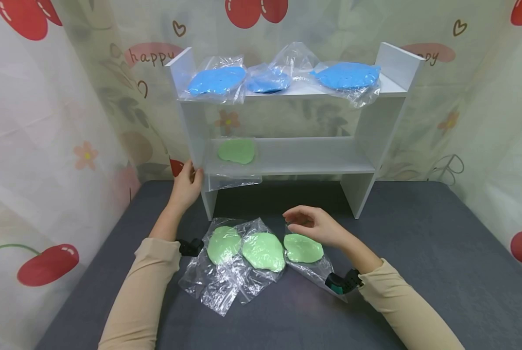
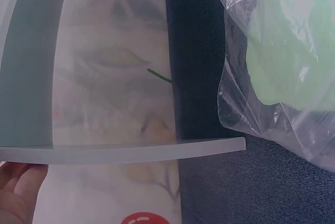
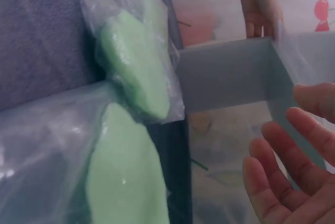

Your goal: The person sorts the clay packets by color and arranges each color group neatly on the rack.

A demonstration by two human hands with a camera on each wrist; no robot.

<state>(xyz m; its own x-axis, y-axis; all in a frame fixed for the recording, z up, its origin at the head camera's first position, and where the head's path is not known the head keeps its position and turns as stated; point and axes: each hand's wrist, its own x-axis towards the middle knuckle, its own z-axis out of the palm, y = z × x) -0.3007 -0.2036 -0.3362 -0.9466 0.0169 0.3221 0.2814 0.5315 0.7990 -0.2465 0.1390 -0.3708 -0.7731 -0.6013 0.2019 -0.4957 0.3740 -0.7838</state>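
Note:
My left hand (image 1: 188, 185) is at the outer face of the white shelf's left side panel (image 1: 195, 131), its fingertips against the board. In the left wrist view, the fingers (image 2: 23, 190) show beside that panel. My right hand (image 1: 315, 224), fingers loosely bent with nothing in them, hovers over the rightmost bag of green clay-like stuff (image 1: 304, 249). Two more clear bags with green lumps, one on the left (image 1: 224, 244) and one in the middle (image 1: 263, 252), lie overlapping on the table. Another green bag (image 1: 236, 151) lies at the left of the middle shelf, its clear end hanging over the edge.
On the top shelf (image 1: 302, 87) lie three clear bags of blue stuff, at left (image 1: 217, 80), centre (image 1: 268, 81) and right (image 1: 347, 76). The shelf stands at the back of a dark table (image 1: 418, 272). A printed curtain (image 1: 90, 97) surrounds it; a thin cable (image 1: 449, 165) hangs at right.

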